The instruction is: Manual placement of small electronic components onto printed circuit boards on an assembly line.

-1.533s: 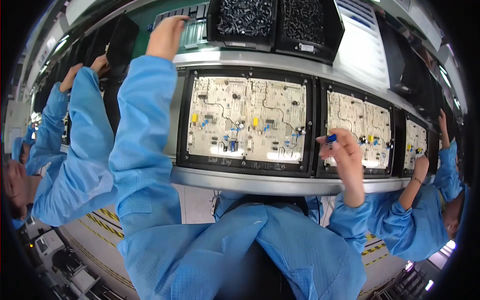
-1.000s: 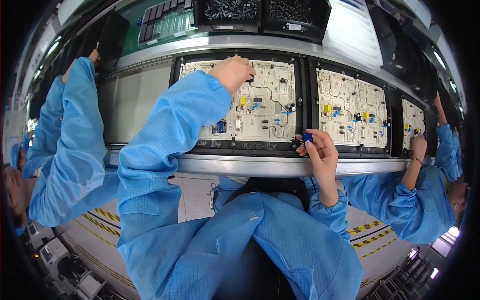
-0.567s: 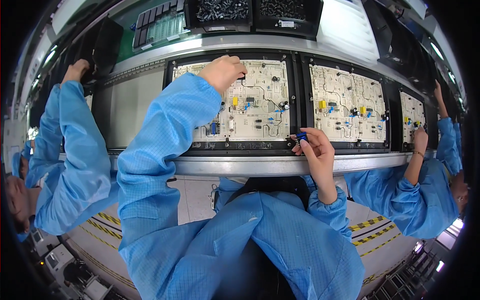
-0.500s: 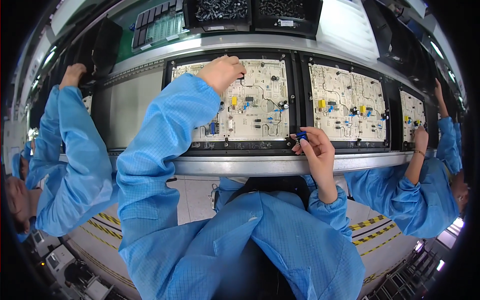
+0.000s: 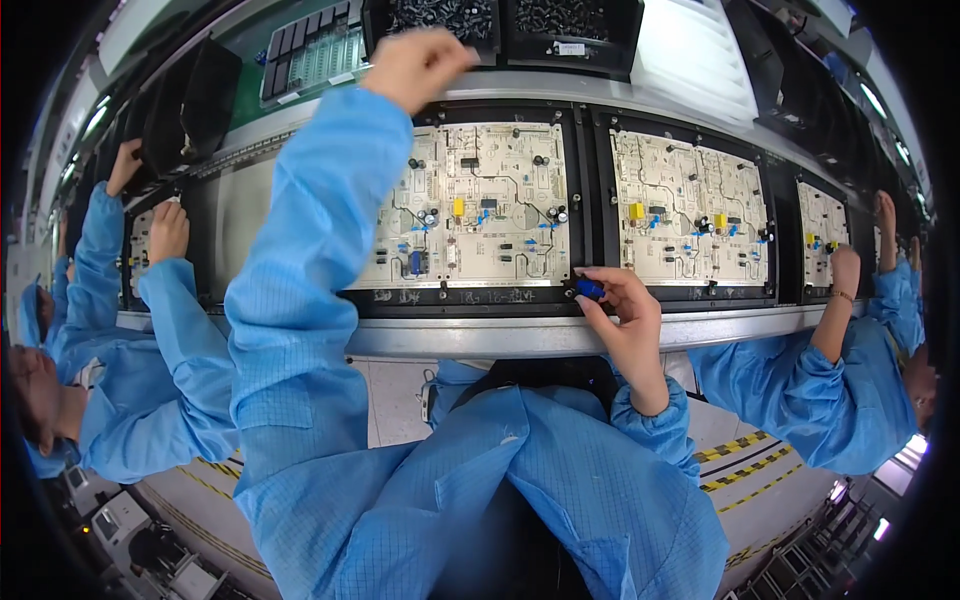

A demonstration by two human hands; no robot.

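My left hand (image 5: 420,68) is raised over the front of the black parts bins, smeared by motion, so its grip is unclear. My right hand (image 5: 625,315) pinches a blue component (image 5: 590,289) between thumb and fingers, just above the lower right corner of the board frame. In front of me lies a cream circuit board (image 5: 510,235) in a black frame, set with yellow, blue and black parts. A small black component (image 5: 470,163) sits on its upper part. My left sleeve covers the board's left side.
Two black bins (image 5: 440,22) of small dark parts stand behind the rail, beside a tray (image 5: 315,50) of dark blocks. Another populated board (image 5: 690,210) lies to the right. Co-workers' hands (image 5: 168,232) work at both sides. A metal rail (image 5: 470,335) runs along the near edge.
My left hand has left the board's upper part and moved up and left to the bins. A black component shows where it was. The boards have shifted slightly left; my right hand keeps the blue component.
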